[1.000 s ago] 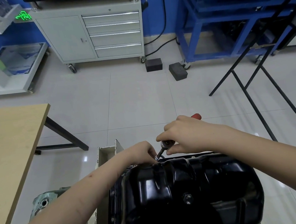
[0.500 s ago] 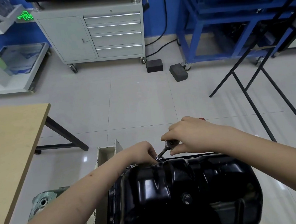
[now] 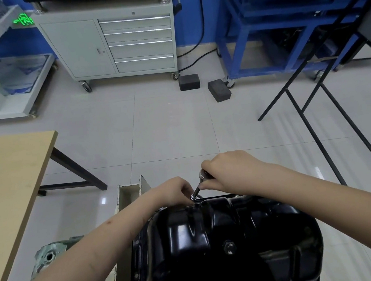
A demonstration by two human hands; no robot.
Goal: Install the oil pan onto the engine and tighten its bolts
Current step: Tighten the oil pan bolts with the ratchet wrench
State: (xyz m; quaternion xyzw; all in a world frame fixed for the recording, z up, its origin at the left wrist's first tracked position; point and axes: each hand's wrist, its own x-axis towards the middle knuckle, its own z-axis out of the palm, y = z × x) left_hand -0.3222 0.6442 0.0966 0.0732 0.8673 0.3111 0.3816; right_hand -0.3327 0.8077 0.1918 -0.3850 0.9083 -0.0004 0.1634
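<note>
The black oil pan [image 3: 224, 245] already sits upside-down on the engine [image 3: 48, 257], its drain plug [image 3: 229, 248] facing up, so the placing part looks done to me. What's going on now is bolt work at the far rim. The left hand [image 3: 173, 192] is curled down at the pan's edge, fingertips pinching around the socket end of the ratchet [image 3: 198, 187], steadying it on what I take to be a bolt; the bolt itself is hidden under the tool. The right hand [image 3: 230, 172] is closed round the ratchet's handle, just above and behind the left, with the head of the tool showing between thumb and fingers.

How many bolts are already snug I can't say: the near flange is dark, and the side rims are partly covered by the forearms. My guess is the tightening round is underway with more bolts still to go.

Off to the left stands a wooden table [image 3: 9, 180]; farther back a grey tool cabinet [image 3: 111, 41] and a blue steel frame [image 3: 267, 35]
</note>
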